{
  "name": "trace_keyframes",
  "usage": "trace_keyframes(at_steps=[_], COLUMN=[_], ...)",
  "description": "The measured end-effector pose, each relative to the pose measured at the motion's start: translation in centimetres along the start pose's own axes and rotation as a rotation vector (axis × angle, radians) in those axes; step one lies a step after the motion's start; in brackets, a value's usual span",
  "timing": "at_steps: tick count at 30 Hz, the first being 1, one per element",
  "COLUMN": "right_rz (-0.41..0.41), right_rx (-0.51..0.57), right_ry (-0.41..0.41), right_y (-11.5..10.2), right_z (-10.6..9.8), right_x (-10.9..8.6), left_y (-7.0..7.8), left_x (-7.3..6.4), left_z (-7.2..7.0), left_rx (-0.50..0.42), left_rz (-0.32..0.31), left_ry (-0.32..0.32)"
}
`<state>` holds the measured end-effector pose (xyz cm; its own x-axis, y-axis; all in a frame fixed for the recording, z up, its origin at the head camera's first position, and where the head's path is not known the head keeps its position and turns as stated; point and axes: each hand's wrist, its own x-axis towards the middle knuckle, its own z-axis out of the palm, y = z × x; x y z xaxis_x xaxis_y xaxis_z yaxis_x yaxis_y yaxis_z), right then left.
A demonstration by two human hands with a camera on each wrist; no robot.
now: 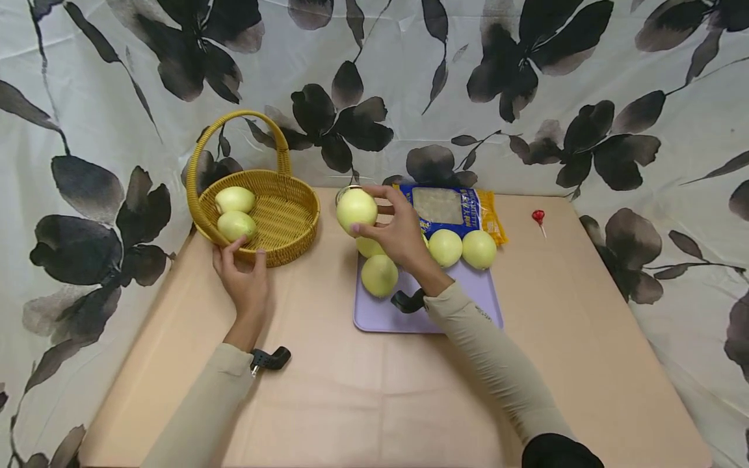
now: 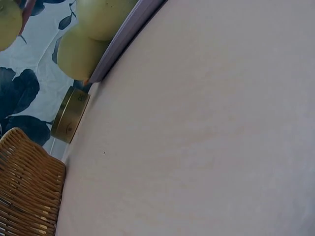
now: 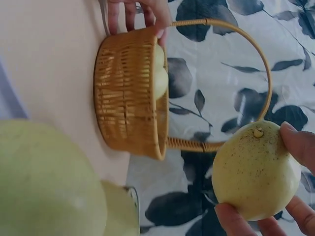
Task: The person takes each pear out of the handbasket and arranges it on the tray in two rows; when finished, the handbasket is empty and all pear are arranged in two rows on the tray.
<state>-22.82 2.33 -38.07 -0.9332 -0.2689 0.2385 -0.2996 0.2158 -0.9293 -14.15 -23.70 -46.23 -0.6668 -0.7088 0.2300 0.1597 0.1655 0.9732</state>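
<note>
My right hand (image 1: 398,227) holds a round pale yellow-green fruit (image 1: 357,209) between fingers and thumb, above the back left of a purple tray (image 1: 430,322). In the right wrist view, brown specks surround the stem scar of this fruit (image 3: 257,172). My left hand (image 1: 242,279) grips the near left rim of a yellow wicker basket (image 1: 292,250), its fingers against the wall. Two similar fruits (image 1: 236,225) lie in the basket's left side. On the tray sit several more, among them one fruit (image 1: 379,275) left of my right wrist.
Behind the tray fruits lies a blue and yellow packet (image 1: 441,208) with a see-through window. A round gold tin (image 2: 70,115) stands between basket and tray. Farther right on the table is a small red-headed tool (image 1: 538,216). Floral cloth (image 1: 409,78) hangs behind the table.
</note>
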Motion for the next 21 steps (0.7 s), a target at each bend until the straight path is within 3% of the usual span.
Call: trace_keyframes(at_steps=[13,18,21], right_rz=[0.083,0.114,0.131], right_rx=[0.011,-0.041,-0.076], right_ry=[-0.007,-0.076,-0.112], right_y=[3.4,4.9,5.8], right_z=[-7.2,-8.7,-8.9], right_x=[-4.5,-6.7,-8.0], left_y=[0.0,-0.2,-1.3], left_x=[0.4,0.5,0.8], left_z=[0.7,0.7,0.5], left_rx=[-0.026,-0.001,0.011], left_rz=[-0.009,-0.024,-0.032], left_ry=[0.008,0.01,0.01])
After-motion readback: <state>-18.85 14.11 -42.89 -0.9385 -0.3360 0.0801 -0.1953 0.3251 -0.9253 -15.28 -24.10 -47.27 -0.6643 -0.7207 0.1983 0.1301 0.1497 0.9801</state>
